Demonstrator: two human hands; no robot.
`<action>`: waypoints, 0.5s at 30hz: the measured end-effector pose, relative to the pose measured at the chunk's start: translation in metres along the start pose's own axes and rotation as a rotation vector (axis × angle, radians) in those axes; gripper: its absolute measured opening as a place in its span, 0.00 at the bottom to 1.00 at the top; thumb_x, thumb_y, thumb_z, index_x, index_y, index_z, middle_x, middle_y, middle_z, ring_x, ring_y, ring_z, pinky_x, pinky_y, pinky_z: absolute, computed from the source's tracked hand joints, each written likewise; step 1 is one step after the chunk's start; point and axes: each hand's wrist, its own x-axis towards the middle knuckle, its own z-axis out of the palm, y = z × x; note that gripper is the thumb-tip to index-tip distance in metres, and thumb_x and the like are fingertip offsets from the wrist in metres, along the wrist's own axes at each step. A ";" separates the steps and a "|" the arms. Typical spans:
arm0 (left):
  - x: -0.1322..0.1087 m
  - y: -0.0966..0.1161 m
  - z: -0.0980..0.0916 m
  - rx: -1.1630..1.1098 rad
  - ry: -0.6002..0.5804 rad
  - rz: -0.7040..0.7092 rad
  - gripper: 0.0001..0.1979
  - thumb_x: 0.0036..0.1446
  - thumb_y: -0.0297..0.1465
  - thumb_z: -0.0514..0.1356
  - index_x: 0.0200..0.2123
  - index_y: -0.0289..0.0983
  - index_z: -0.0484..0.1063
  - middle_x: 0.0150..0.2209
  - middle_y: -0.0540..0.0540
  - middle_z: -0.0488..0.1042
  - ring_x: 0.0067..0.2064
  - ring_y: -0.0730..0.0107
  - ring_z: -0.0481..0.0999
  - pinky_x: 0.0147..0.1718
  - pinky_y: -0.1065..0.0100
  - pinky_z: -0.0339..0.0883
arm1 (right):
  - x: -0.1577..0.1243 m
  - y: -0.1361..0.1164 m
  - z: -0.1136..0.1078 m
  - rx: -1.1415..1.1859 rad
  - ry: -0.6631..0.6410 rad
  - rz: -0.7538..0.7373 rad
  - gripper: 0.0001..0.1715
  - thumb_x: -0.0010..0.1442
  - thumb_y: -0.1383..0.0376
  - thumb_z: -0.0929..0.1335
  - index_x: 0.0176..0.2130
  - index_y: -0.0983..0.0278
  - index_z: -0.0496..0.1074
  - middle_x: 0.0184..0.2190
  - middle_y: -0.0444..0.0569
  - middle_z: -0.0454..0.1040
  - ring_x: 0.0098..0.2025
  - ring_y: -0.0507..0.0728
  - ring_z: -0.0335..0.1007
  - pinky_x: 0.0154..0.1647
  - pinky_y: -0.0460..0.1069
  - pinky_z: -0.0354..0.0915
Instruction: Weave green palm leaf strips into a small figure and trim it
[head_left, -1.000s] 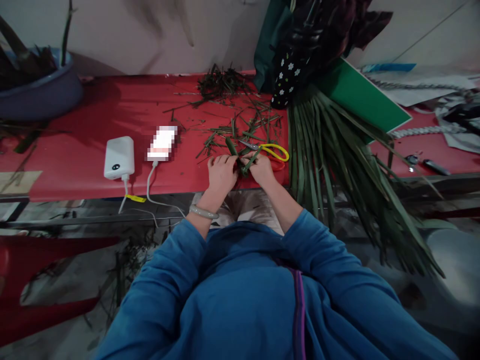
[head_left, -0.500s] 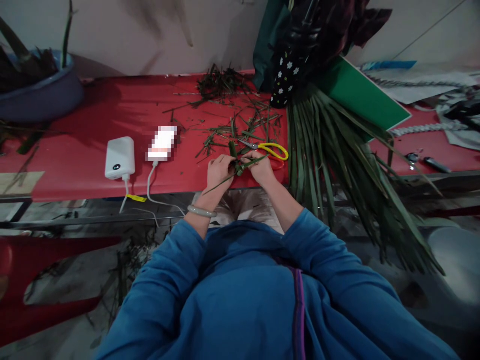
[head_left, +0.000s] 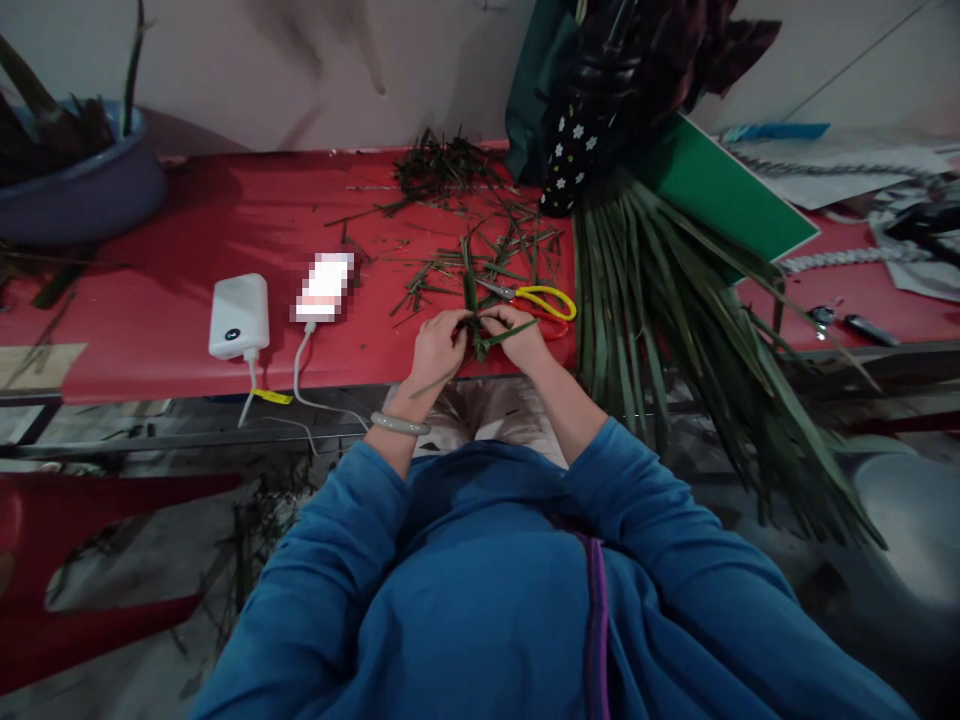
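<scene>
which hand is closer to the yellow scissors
Right. The right hand sits right beside the yellow scissors; the left hand is farther left, both pinching the green leaf strip.

scissors (head_left: 536,298) behind hands | power bank (head_left: 239,315) left | fronds (head_left: 675,320) right

Tip of leaf strip (head_left: 471,298) now upright, earlier aslant leftward.

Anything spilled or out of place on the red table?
Yes. Cut leaf scraps are strewn over the red table beyond the left hand and right hand, which pinch leaf strips. The long leaf bundle overhangs the front edge.
</scene>
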 end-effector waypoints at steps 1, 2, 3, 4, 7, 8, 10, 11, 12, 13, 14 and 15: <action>0.000 -0.001 0.000 -0.017 0.010 -0.011 0.13 0.51 0.26 0.50 0.40 0.36 0.68 0.39 0.45 0.73 0.42 0.69 0.70 0.43 0.68 0.61 | 0.000 0.001 0.001 -0.042 -0.020 -0.006 0.10 0.48 0.63 0.66 0.31 0.65 0.72 0.27 0.44 0.74 0.31 0.52 0.69 0.37 0.49 0.65; 0.000 -0.001 0.000 -0.029 0.015 -0.022 0.13 0.52 0.27 0.49 0.39 0.35 0.68 0.38 0.45 0.73 0.41 0.69 0.70 0.42 0.68 0.62 | 0.001 0.003 0.002 -0.072 -0.033 -0.016 0.10 0.48 0.63 0.65 0.32 0.65 0.73 0.28 0.44 0.75 0.31 0.52 0.70 0.36 0.49 0.65; 0.001 -0.002 0.000 -0.031 0.013 -0.036 0.12 0.52 0.27 0.49 0.38 0.35 0.68 0.37 0.44 0.73 0.40 0.69 0.70 0.41 0.68 0.62 | 0.001 0.004 0.002 -0.097 -0.038 -0.027 0.10 0.49 0.64 0.65 0.32 0.64 0.73 0.28 0.44 0.75 0.31 0.52 0.70 0.36 0.48 0.65; 0.001 -0.001 0.000 -0.024 0.009 -0.052 0.11 0.52 0.27 0.49 0.37 0.35 0.68 0.36 0.44 0.73 0.39 0.69 0.70 0.40 0.68 0.62 | 0.001 0.006 0.003 -0.122 -0.041 -0.042 0.10 0.49 0.64 0.65 0.33 0.64 0.73 0.28 0.44 0.75 0.31 0.52 0.70 0.36 0.48 0.65; 0.003 0.001 0.000 0.044 -0.009 -0.092 0.10 0.52 0.27 0.49 0.36 0.35 0.68 0.35 0.43 0.73 0.38 0.67 0.70 0.39 0.67 0.63 | 0.001 0.010 0.003 -0.231 -0.044 -0.115 0.11 0.51 0.66 0.64 0.33 0.63 0.74 0.29 0.45 0.75 0.33 0.53 0.70 0.38 0.49 0.65; 0.003 0.002 0.000 0.072 -0.012 -0.107 0.10 0.52 0.27 0.50 0.36 0.35 0.68 0.35 0.43 0.73 0.38 0.66 0.70 0.38 0.67 0.63 | 0.001 0.010 0.002 -0.269 -0.039 -0.144 0.11 0.51 0.67 0.64 0.33 0.63 0.74 0.30 0.46 0.75 0.34 0.53 0.70 0.39 0.49 0.65; 0.004 0.003 0.001 0.117 -0.018 -0.133 0.11 0.52 0.28 0.49 0.36 0.34 0.68 0.35 0.42 0.73 0.38 0.64 0.70 0.38 0.66 0.63 | 0.000 0.010 0.002 -0.322 -0.021 -0.188 0.10 0.51 0.67 0.64 0.33 0.64 0.74 0.31 0.47 0.75 0.36 0.54 0.70 0.40 0.50 0.65; 0.005 0.003 0.001 0.130 -0.023 -0.140 0.11 0.52 0.28 0.49 0.36 0.34 0.68 0.36 0.41 0.73 0.38 0.64 0.70 0.38 0.65 0.63 | 0.000 0.010 0.002 -0.338 -0.012 -0.200 0.11 0.51 0.67 0.63 0.34 0.64 0.74 0.32 0.47 0.75 0.36 0.54 0.70 0.40 0.50 0.65; 0.005 0.002 0.001 0.136 -0.030 -0.141 0.11 0.52 0.28 0.49 0.37 0.34 0.69 0.36 0.41 0.73 0.38 0.64 0.71 0.38 0.66 0.63 | -0.001 0.009 0.002 -0.345 -0.008 -0.207 0.11 0.52 0.67 0.63 0.34 0.64 0.74 0.32 0.48 0.75 0.37 0.54 0.70 0.41 0.50 0.65; 0.006 0.001 0.001 0.134 -0.040 -0.132 0.11 0.52 0.28 0.49 0.37 0.34 0.69 0.36 0.42 0.73 0.39 0.64 0.71 0.38 0.66 0.63 | -0.001 0.008 0.002 -0.342 -0.010 -0.212 0.11 0.52 0.67 0.63 0.35 0.64 0.74 0.33 0.48 0.75 0.37 0.55 0.70 0.41 0.50 0.64; 0.006 0.000 0.001 0.127 -0.050 -0.118 0.12 0.53 0.28 0.49 0.37 0.34 0.69 0.36 0.42 0.73 0.39 0.65 0.71 0.38 0.66 0.63 | -0.001 0.008 0.002 -0.333 -0.019 -0.218 0.12 0.53 0.67 0.63 0.36 0.64 0.73 0.33 0.48 0.75 0.38 0.55 0.70 0.42 0.50 0.64; 0.006 -0.001 0.001 0.118 -0.060 -0.103 0.12 0.53 0.28 0.49 0.37 0.35 0.69 0.37 0.42 0.73 0.40 0.65 0.71 0.39 0.67 0.62 | -0.001 0.008 0.002 -0.319 -0.033 -0.223 0.13 0.53 0.67 0.63 0.37 0.63 0.73 0.34 0.48 0.75 0.39 0.55 0.70 0.42 0.50 0.64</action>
